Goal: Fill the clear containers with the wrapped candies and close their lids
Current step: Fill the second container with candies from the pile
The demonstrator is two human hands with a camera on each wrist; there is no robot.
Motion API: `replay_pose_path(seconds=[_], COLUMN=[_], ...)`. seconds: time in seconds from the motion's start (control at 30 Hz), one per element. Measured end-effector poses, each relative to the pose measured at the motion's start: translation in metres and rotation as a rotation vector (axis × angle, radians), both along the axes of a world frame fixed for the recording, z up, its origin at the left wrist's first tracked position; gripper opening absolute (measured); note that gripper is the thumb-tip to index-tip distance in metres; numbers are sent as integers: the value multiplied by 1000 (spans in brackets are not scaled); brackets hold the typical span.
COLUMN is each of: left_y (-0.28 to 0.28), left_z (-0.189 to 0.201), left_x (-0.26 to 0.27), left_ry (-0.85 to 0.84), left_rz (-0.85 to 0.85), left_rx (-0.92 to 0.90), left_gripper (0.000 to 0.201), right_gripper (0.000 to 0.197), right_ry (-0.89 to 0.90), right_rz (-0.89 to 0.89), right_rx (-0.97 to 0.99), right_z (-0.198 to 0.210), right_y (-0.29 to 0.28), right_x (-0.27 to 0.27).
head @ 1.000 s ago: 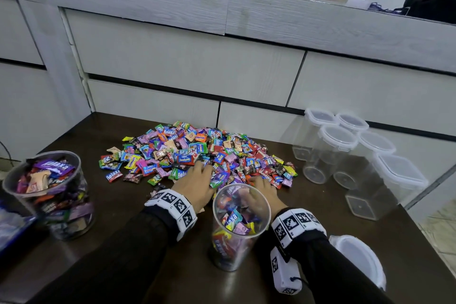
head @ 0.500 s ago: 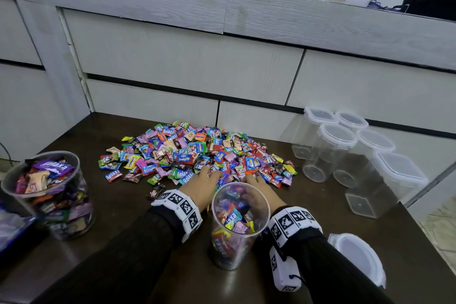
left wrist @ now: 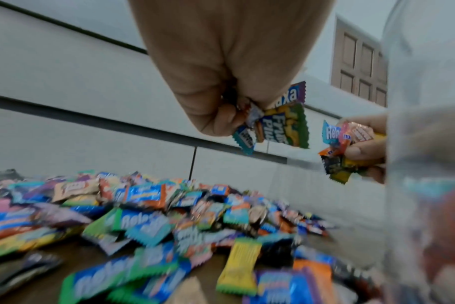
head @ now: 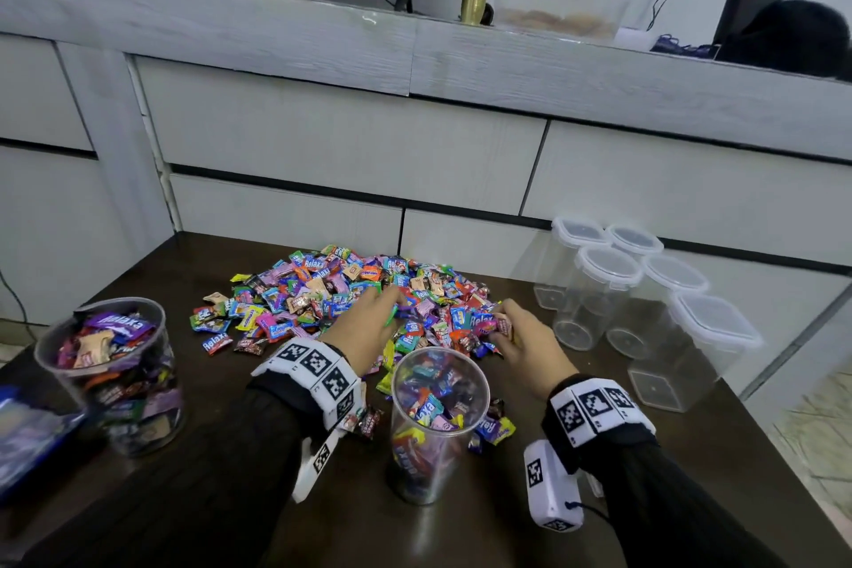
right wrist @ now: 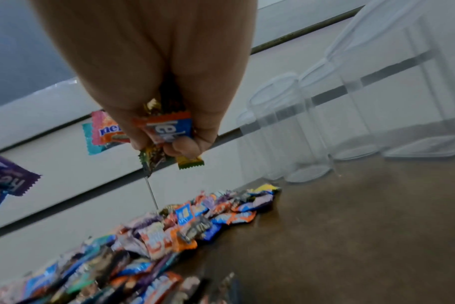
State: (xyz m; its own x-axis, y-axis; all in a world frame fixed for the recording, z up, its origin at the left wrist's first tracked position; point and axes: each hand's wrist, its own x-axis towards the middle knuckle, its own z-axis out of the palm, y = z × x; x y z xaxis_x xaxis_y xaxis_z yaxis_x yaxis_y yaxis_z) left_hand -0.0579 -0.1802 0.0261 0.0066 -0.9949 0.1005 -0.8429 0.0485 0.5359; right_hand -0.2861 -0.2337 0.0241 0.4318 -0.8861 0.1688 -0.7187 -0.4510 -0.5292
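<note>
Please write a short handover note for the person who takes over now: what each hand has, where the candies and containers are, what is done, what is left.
Left hand: grips a bunch of wrapped candies, lifted above the candy pile.
Right hand: grips another bunch, also above the pile.
Open container: stands between the wrists, partly filled, no lid on it.
Wide container at far left: looks full, lid not on.
Five lidded containers at right: empty.
Done: one container filled, a second started.
Left: drop both handfuls into the open container, top it up, close both, then fill the five. No loose lid is in view now.
</note>
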Motion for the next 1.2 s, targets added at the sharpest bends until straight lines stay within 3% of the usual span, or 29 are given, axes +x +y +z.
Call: replay_pose_path(seconds=[0.3,0.6,0.9,1.2], left_y=[32,61,69,65], left_z=[56,65,51,61], left_x=[-19,-43,-47,-48], left_ry=[108,132,-327,-582], left_rz=[-102,-137,-244,-428], left_rx=[-161,-258,-129,8], left_gripper=[23,20,29,31], right_gripper=[20,19,18,16], right_ry=[-71,-55,-24,5], right_rz=[77,111,93,86], right_rx=[-53,-73,-72,-70], right_z=[37,49,53,50], right_y=[30,59,61,60], right_x=[-8,-6,-10,-11])
